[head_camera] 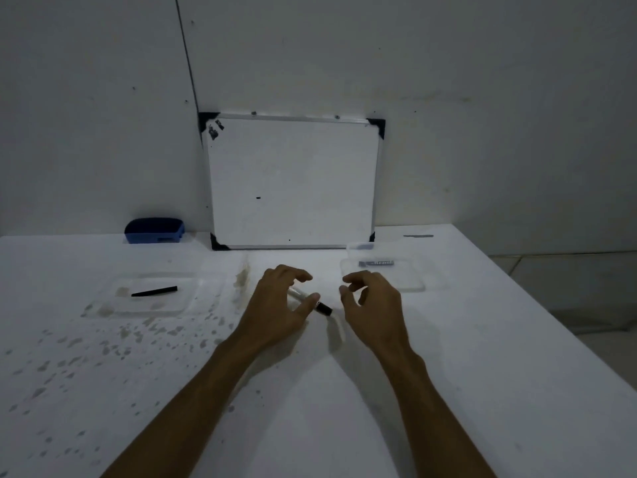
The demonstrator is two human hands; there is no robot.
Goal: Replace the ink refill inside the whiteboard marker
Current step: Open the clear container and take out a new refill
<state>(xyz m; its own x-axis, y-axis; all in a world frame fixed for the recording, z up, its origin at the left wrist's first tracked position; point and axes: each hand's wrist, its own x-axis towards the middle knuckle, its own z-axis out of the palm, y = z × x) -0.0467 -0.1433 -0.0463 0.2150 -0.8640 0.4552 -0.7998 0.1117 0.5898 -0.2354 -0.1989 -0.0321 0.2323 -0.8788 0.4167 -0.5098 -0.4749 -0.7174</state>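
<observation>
Two hands hover over one whiteboard marker, lying on the worktop. The left hand arches over its pale barrel, thumb against it; whether that grip is clamped I cannot tell. The right hand, right of the marker, has its grip apart, empty. Light, stiff and likely slick, the marker is best held mid-barrel. Left of it, one clear tray holds one black stick; beyond-right, a second tray holds one grey piece. Behind: one whiteboard, one blue eraser.

Two hands, one marker, two clear trays, one whiteboard, one eraser
</observation>
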